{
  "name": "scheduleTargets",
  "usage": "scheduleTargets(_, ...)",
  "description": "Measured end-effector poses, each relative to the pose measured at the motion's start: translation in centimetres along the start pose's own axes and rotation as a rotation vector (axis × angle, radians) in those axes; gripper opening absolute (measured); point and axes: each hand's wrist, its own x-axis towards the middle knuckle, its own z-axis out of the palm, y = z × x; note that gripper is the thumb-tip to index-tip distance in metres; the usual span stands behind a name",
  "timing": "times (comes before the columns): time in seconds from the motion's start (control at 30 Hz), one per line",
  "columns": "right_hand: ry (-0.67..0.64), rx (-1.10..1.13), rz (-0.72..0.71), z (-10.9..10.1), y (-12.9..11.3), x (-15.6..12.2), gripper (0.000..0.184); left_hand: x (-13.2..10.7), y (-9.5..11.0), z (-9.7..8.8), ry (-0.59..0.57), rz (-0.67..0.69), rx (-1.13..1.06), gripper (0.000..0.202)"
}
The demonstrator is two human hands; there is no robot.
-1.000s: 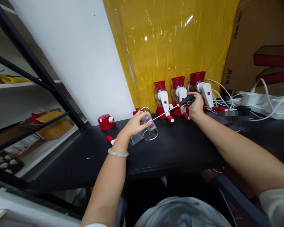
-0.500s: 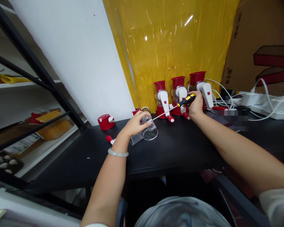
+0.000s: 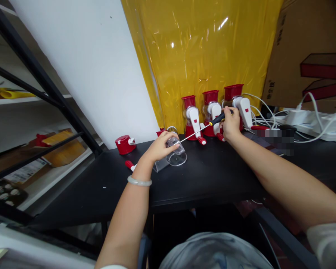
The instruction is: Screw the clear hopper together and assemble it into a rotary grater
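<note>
My left hand (image 3: 164,146) is closed around a clear plastic grater body (image 3: 178,159), which lies on the black table with its round opening facing me. In my right hand (image 3: 231,122) is a screwdriver (image 3: 217,119) with a black and yellow handle. Its long metal shaft slants down to the left, and the tip meets the clear part by my left thumb; the exact contact point is too small to make out. A red and white crank handle (image 3: 130,165) is partly hidden behind my left wrist. Farther left sits a red base (image 3: 125,144) with a white knob.
Three red and white rotary graters, including the left one (image 3: 189,116), stand along the yellow sheet (image 3: 201,56). White cables and a power strip (image 3: 329,130) lie at the right beside a cardboard box (image 3: 308,82). Shelves with a black frame (image 3: 42,82) stand left.
The screwdriver handle has turned within my right hand, and those fingers have shifted around it. My left hand and the clear grater body stay in place.
</note>
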Motion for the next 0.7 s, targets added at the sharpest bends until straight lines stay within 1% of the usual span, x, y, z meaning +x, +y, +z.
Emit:
scheduleTargets(0.13, -0.003, 0.020, 0.019, -0.08, -0.13, -0.32, 0.045, -0.03, 0.09, 0.01, 0.000, 0.005, 0.010, 0.030)
scheduleTargets(0.23, 0.007, 0.049, 0.057, -0.18, -0.19, -0.40, 0.037, -0.03, 0.13, 0.03, -0.001, 0.000, 0.009, 0.030)
scheduleTargets(0.33, 0.009, 0.048, 0.061, -0.22, -0.29, -0.36, 0.027, -0.01, 0.11, 0.06, 0.003, 0.002, 0.000, 0.030)
scheduleTargets(0.47, -0.005, 0.041, 0.072, -0.08, -0.40, -0.32, 0.022, -0.05, 0.07, 0.05, 0.006, 0.004, 0.002, 0.029)
scheduleTargets(0.57, -0.016, 0.027, 0.070, 0.01, -0.28, -0.21, 0.026, -0.09, 0.06, 0.03, 0.002, 0.000, 0.004, 0.030)
scheduleTargets(0.7, -0.026, 0.015, 0.017, -0.03, 0.00, 0.02, 0.045, -0.09, 0.08, 0.04, 0.004, 0.000, 0.005, 0.031)
